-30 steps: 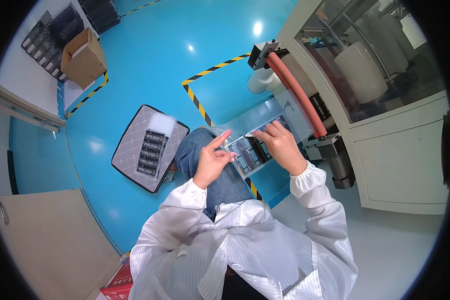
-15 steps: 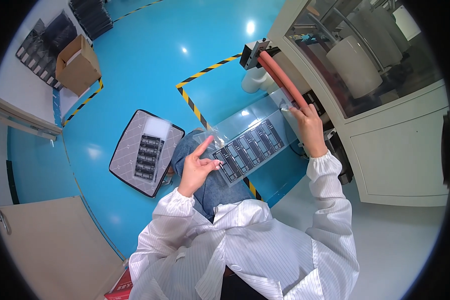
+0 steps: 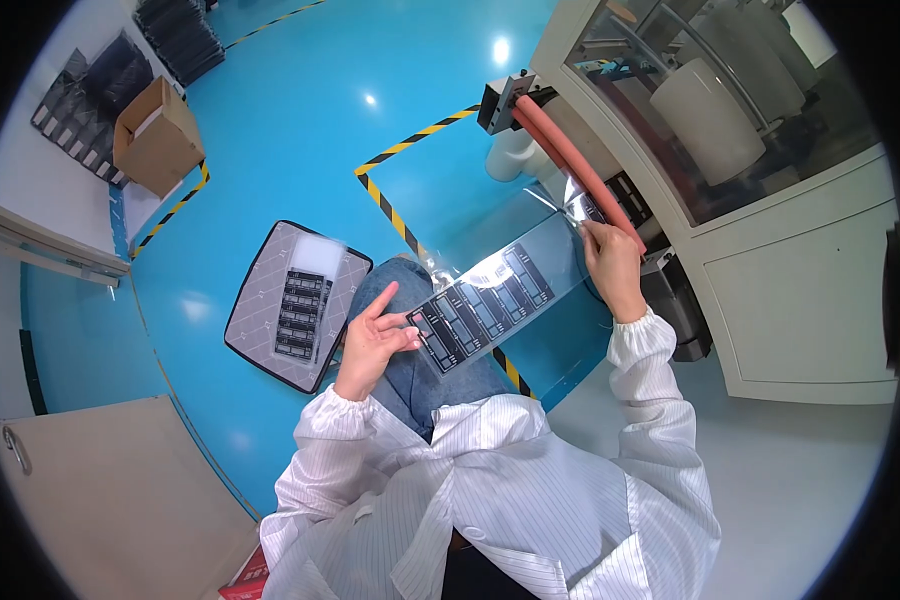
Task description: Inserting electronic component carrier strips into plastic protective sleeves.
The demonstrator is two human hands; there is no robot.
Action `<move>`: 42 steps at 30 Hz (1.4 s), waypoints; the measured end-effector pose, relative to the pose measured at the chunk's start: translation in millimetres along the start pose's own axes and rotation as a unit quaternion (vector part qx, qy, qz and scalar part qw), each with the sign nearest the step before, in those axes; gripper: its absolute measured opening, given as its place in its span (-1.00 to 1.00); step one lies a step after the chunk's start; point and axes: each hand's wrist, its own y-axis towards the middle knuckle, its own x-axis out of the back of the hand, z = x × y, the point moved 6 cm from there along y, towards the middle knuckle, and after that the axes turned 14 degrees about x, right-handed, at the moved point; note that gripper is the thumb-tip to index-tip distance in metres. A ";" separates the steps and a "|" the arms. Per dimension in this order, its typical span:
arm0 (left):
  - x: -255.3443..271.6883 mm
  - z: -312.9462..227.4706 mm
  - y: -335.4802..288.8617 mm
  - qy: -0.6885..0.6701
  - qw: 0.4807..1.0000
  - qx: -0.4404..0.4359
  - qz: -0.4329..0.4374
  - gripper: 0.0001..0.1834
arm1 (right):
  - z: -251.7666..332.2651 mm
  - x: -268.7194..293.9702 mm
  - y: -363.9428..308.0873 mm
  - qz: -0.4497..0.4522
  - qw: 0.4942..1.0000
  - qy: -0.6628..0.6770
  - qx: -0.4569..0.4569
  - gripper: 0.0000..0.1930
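Observation:
A clear plastic film sheet (image 3: 485,312) with a row of black printed panels slants across in front of my knees. My left hand (image 3: 366,350) grips its lower left end between thumb and a bent finger, index finger stretched out. At the upper right end my right hand (image 3: 615,270) pinches the film, which bunches and shines there. Just beyond that hand run two orange rollers (image 3: 570,150) on the side of a machine, and the film reaches up to them. Some of the film's far part is hard to make out through glare.
Left of my knee, a stool seat (image 3: 255,310) bears a stack of similar printed sheets (image 3: 302,315). The cream machine (image 3: 800,310) stands at the right, a white roll (image 3: 708,128) behind its window. A cardboard box (image 3: 160,140) sits at the far left. Black-and-yellow tape (image 3: 390,210) marks the blue floor.
The film has shifted down and left with my left hand. My right hand has come off the orange roller and lower, and now pinches the film, which has creased beside the rollers.

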 end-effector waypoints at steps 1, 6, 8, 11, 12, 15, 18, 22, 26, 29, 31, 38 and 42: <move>1.1 -0.2 -1.2 0.002 1.000 0.001 0.000 -0.18 | -0.4 -1.2 -1.9 0.019 1.000 -0.002 -0.004 -0.86; 13.7 4.6 -11.9 -0.001 1.000 0.017 -0.022 -0.30 | 10.9 17.3 -31.6 0.096 0.995 -0.017 -0.031 -0.86; 25.7 11.0 -19.7 -0.011 0.999 0.017 -0.034 -0.34 | 19.4 28.9 -49.2 0.130 0.990 -0.028 -0.037 -0.88; 61.1 18.0 -21.2 -0.094 0.993 -0.027 -0.067 -0.43 | 12.9 45.5 -81.6 0.082 0.987 0.092 -0.107 -0.82; 79.5 16.1 -24.3 -0.107 0.988 -0.058 -0.099 -0.49 | 10.8 45.7 -88.8 0.108 0.964 0.172 -0.170 -0.80; 137.1 7.2 -39.3 -0.169 0.957 -0.129 -0.197 -0.51 | 7.6 43.9 -106.2 0.117 0.899 0.335 -0.258 -0.80; 175.7 2.3 -57.1 -0.162 0.933 -0.154 -0.283 -0.52 | 4.7 26.4 -107.0 0.112 0.882 0.372 -0.265 -0.82; 248.3 38.8 -56.9 -0.112 0.920 -0.114 -0.359 -0.52 | 2.0 8.7 -100.8 0.097 0.871 0.403 -0.263 -0.82; 295.3 75.8 -49.4 0.194 0.830 -0.029 -0.522 -0.46 | 3.4 -1.7 -91.3 0.098 0.876 0.405 -0.240 -0.79; 260.2 63.5 -28.2 0.318 0.776 -0.018 -0.544 -0.41 | -0.2 -7.2 -98.1 0.099 0.874 0.405 -0.249 -0.77; 212.6 46.2 0.9 0.407 0.805 -0.094 -0.422 -0.42 | -3.9 -11.1 -101.8 0.081 0.856 0.435 -0.269 -0.74; 191.8 52.5 78.8 0.635 0.658 -0.044 -0.404 -0.14 | -1.0 -31.3 -97.0 0.066 0.819 0.500 -0.273 -0.76; 204.0 58.9 92.7 0.604 0.642 0.036 -0.471 -0.21 | 4.4 -31.5 -93.0 0.047 0.798 0.536 -0.271 -0.78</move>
